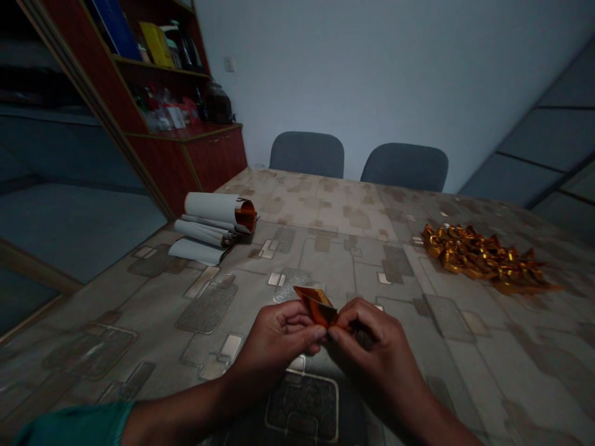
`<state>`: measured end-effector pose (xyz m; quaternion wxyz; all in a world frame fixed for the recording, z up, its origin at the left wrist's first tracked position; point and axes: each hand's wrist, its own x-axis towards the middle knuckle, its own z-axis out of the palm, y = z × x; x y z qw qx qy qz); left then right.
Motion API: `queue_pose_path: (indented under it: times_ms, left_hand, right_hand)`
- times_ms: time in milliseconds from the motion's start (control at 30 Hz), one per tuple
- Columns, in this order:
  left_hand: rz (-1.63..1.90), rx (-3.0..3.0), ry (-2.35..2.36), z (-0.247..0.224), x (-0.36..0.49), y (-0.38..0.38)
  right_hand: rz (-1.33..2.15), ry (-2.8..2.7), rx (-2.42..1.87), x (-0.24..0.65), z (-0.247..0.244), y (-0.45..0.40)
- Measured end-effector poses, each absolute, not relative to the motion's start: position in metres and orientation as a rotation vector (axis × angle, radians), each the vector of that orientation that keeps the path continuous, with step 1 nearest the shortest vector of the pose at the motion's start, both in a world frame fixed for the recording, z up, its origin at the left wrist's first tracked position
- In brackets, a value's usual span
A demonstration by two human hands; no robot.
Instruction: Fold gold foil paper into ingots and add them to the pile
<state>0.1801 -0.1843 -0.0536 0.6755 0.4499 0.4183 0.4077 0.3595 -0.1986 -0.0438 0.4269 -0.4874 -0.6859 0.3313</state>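
A small piece of shiny orange-gold foil paper (318, 305), partly folded with a pointed corner at its upper left, is held up above the table near the front centre. My left hand (284, 334) pinches it from the left, thumb at its lower edge. From the right, the thumb and fingertips of my right hand (372, 337) grip its lower right part. The two thumbs nearly meet beneath the foil. Part of its lower edge is hidden by my fingers.
Rolled and folded pale sheets with orange-gold insides (214, 214) lie at the left of the patterned table (297, 248). Several folded gold foil pieces (483, 257) are grouped at the right. Two grey chairs (307, 153) (406, 166) stand behind, beside a red-brown cabinet (216, 155).
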Motion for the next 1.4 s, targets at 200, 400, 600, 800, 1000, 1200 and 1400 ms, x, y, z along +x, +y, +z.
queue_pose_path:
  times_ms: [200, 400, 600, 800, 1000, 1200, 1400]
  left_hand:
    - [0.910, 0.975, 0.945, -0.050, 0.182, -0.183]
    - [0.842, 0.928, 0.963, -0.050, 0.182, -0.181]
    - [0.806, 0.900, 0.964, -0.052, 0.182, -0.182]
    - [0.831, 0.871, 0.991, -0.050, 0.182, -0.181]
    - [0.822, 0.881, 0.980, -0.050, 0.181, -0.180]
    - [0.920, 0.915, 0.978, -0.048, 0.181, -0.180]
    - [0.992, 0.950, 0.942, -0.051, 0.181, -0.182]
  right_hand:
    - [0.750, -1.831, -1.189, 0.362, -0.040, -0.197]
    - [0.899, -1.772, -1.167, 0.363, -0.045, -0.196]
    - [0.850, -1.849, -1.181, 0.363, -0.045, -0.196]
    - [1.111, -1.668, -1.181, 0.364, -0.044, -0.197]
    - [1.244, -1.493, -1.185, 0.357, -0.053, -0.197]
    - [1.414, -1.221, -1.088, 0.360, -0.053, -0.194]
    - [1.426, -1.258, -1.122, 0.361, -0.050, -0.194]
